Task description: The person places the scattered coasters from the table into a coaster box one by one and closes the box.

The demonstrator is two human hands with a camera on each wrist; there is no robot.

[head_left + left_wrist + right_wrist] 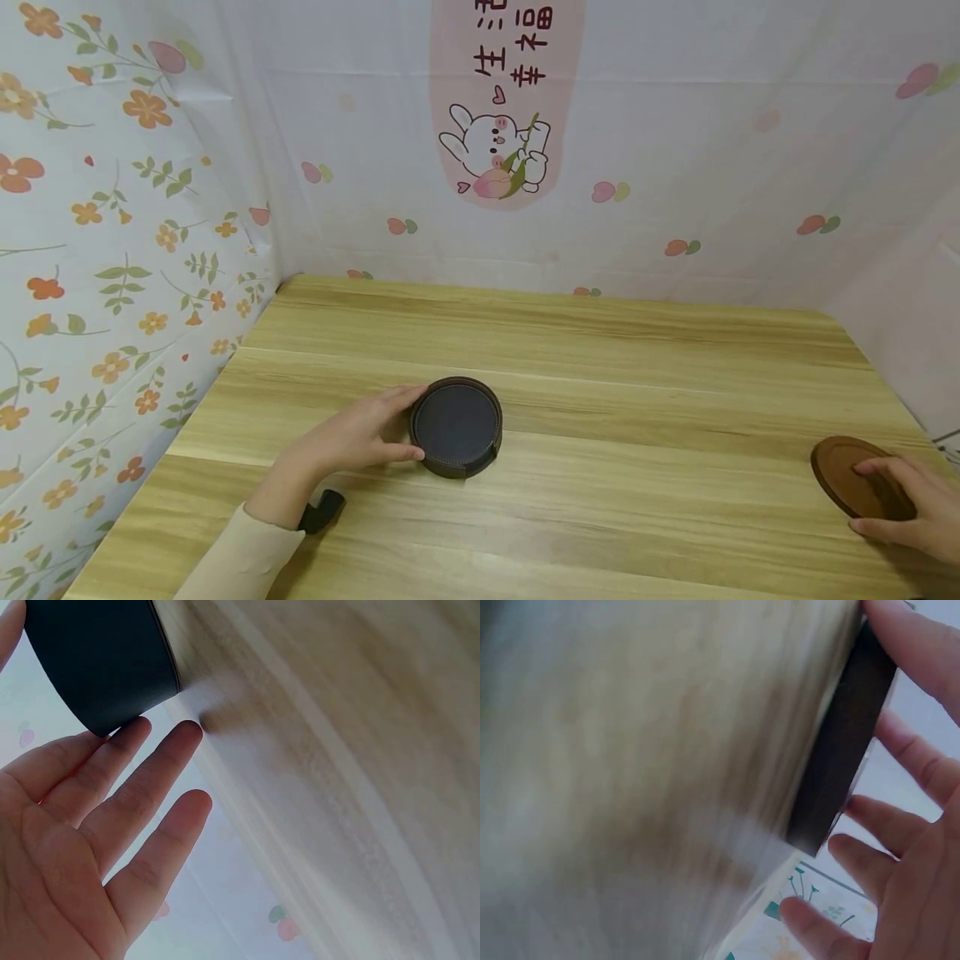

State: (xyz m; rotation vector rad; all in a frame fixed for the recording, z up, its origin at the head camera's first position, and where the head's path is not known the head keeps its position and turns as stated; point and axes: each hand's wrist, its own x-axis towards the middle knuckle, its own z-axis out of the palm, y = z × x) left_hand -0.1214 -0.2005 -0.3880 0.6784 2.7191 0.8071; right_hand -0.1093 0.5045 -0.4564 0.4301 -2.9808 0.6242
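Note:
A round dark leather coaster holder (pixel 455 469) stands on the table left of centre, with a black round coaster (pixel 457 423) lying face up inside it. My left hand (pixel 356 429) holds the holder's left side, thumb at the near side and fingertips at the far side. In the left wrist view its lower fingers stretch free beside the dark wall. Far to the right, my right hand (pixel 918 504) grips a brown round coaster (pixel 843 471) by its edge, thumb at the near rim and a finger over the top. The right wrist view shows its dark edge (pixel 844 742).
The wood-grain table (pixel 600 517) spreads between the two hands. Behind it hangs a pale printed cloth (pixel 675 150), and a floral cloth (pixel 112 292) borders the left side. A black wrist fitting (pixel 324 510) sits under the left wrist.

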